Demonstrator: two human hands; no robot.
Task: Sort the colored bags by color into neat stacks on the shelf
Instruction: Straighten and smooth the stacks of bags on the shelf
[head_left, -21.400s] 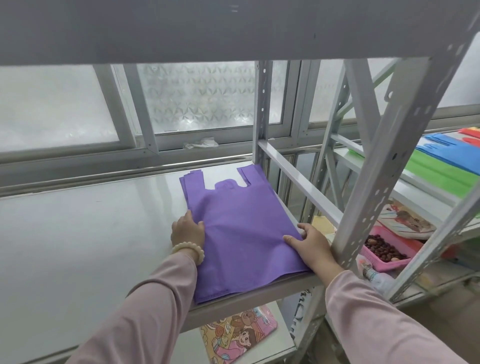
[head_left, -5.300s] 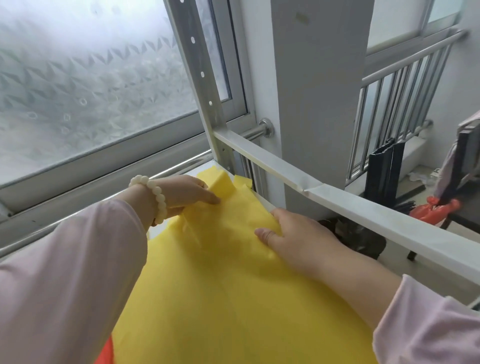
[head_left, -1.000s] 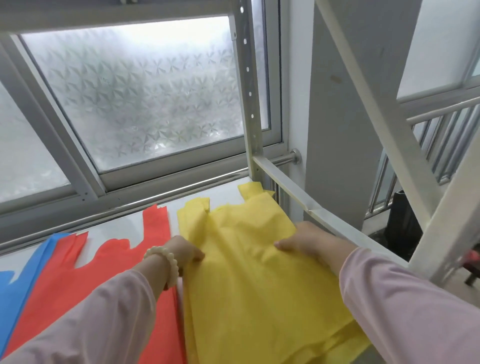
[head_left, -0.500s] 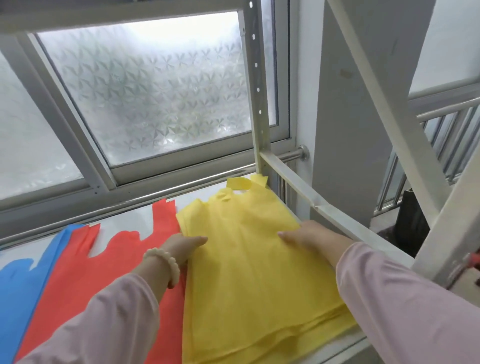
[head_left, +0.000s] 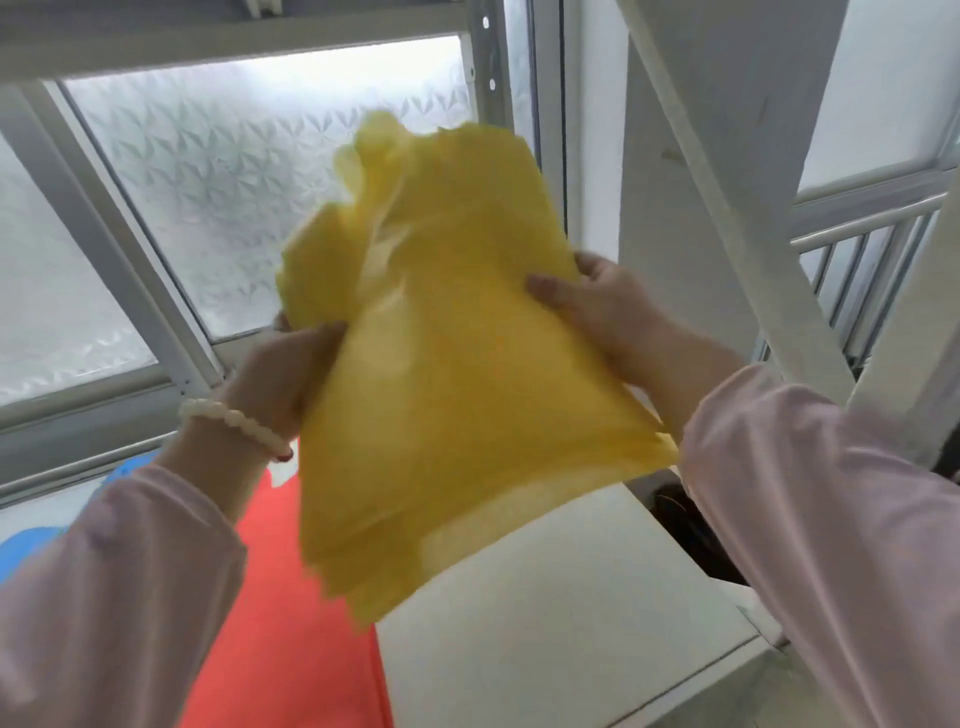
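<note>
- left hand (head_left: 288, 374): thumb lies on the near face of the yellow bags (head_left: 457, 395). The other fingers are behind the stack and hidden. It pinches the stack's left edge.
- right hand (head_left: 608, 317): thumb is on the near face and one fingertip shows past the right edge. The rest of the fingers are hidden behind. It pinches the right edge.
- yellow bags: held in the air between both hands, clear of the shelf (head_left: 545, 597) and tilted, with the handle end up toward the window (head_left: 234, 182).
- The handle end is smeared by blur, so its shape is hard to make out. The lower edge shows several fanned layers; can't count them.
- red bags (head_left: 280, 597): flat on the shelf, below and left of the yellow stack. The far end is hidden behind the stack and the left wrist. The near end is cut off by the frame.
- blue bag (head_left: 23, 545): only slivers show at the far left; most of it is covered by the left sleeve (head_left: 104, 597).
- shelf: white surface showing right of the red bags, front right corner in view.
- bead bracelet (head_left: 234, 421) on the left wrist. Pink sleeves cover both forearms and run out of frame.
- window: frosted glass, nothing behind it readable.
- white slanted brace (head_left: 727, 182) at right, partly covering a railing (head_left: 857, 244).
- dark gap (head_left: 685, 530) just past the shelf's right edge: contents can't be told.
</note>
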